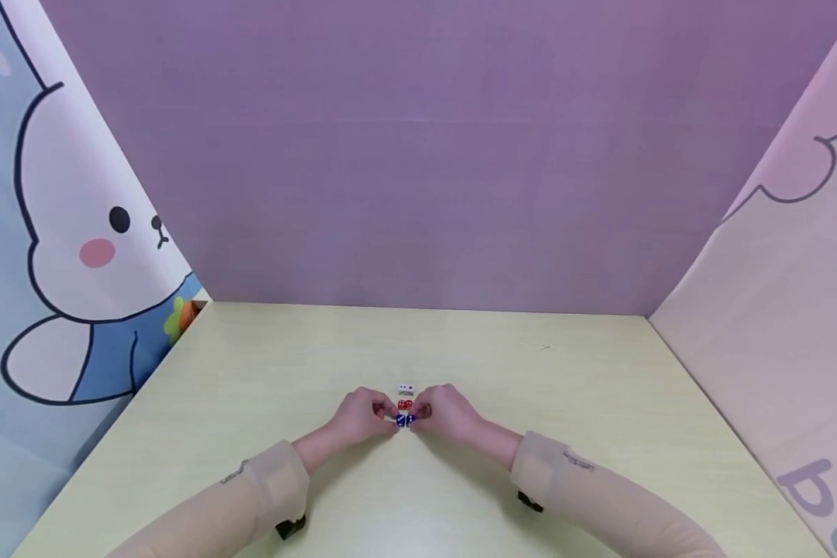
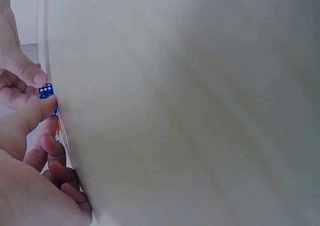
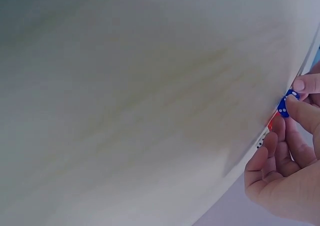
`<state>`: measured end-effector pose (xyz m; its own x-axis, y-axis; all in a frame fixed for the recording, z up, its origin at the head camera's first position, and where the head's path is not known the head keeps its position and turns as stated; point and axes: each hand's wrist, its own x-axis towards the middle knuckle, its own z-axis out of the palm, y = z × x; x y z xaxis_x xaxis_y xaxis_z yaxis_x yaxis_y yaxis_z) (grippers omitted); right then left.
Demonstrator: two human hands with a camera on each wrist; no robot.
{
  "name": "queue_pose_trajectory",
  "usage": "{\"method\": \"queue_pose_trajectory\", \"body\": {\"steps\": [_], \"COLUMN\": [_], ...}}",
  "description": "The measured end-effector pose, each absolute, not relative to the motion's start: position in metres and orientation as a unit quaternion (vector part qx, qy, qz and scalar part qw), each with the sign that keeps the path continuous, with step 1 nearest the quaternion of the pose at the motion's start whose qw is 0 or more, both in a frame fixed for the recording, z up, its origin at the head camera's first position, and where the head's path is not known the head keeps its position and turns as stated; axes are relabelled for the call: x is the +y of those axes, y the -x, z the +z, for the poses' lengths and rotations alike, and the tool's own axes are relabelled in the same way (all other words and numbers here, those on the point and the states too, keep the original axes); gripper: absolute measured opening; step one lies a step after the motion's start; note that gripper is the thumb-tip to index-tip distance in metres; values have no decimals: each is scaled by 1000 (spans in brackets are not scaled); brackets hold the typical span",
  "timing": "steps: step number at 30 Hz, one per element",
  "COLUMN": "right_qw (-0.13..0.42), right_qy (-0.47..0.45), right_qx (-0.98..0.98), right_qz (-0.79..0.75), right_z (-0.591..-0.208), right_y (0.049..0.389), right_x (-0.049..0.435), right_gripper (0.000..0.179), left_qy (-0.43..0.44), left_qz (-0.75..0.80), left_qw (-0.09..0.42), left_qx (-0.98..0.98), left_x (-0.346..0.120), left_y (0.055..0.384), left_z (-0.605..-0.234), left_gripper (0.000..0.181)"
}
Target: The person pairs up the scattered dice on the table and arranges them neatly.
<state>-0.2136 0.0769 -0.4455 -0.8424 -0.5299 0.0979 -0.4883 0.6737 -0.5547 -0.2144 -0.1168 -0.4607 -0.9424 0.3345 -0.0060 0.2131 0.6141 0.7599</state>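
Two blue dice sit side by side on the table, the nearest of three short rows. My left hand [image 1: 363,416] pinches the left blue die [image 1: 401,421] between thumb and forefinger. On the other side, my right hand [image 1: 449,414] pinches the right blue die [image 1: 411,419] the same way. Just behind them is a pair of red dice [image 1: 404,404], and farther back a pair of white dice [image 1: 406,389]. In the left wrist view, white pips show on the right blue die [image 2: 46,90]; the left one is mostly hidden behind my left thumb.
The pale wooden table [image 1: 265,349] runs back to a purple panel [image 1: 418,170]. A printed cartoon sheet [image 1: 91,194] borders the left side, and a pale pink sheet [image 1: 774,310] the right. Both sleeves [image 1: 551,469] reach in from the front.
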Motion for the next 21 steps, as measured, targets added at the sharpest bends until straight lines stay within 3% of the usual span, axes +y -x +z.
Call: {"method": "queue_pose_trajectory", "body": {"steps": [21], "right_qw": [29], "right_qy": [266], "right_qx": [914], "right_qz": [-305], "right_z": [-431], "right_y": [212], "right_x": [87], "right_gripper": [16], "left_qy": [-134], "left_qz": [430], "left_qw": [88], "left_qx": [888], "left_x": [-118], "left_y": [215], "left_z": [-455], "left_gripper": [17]}}
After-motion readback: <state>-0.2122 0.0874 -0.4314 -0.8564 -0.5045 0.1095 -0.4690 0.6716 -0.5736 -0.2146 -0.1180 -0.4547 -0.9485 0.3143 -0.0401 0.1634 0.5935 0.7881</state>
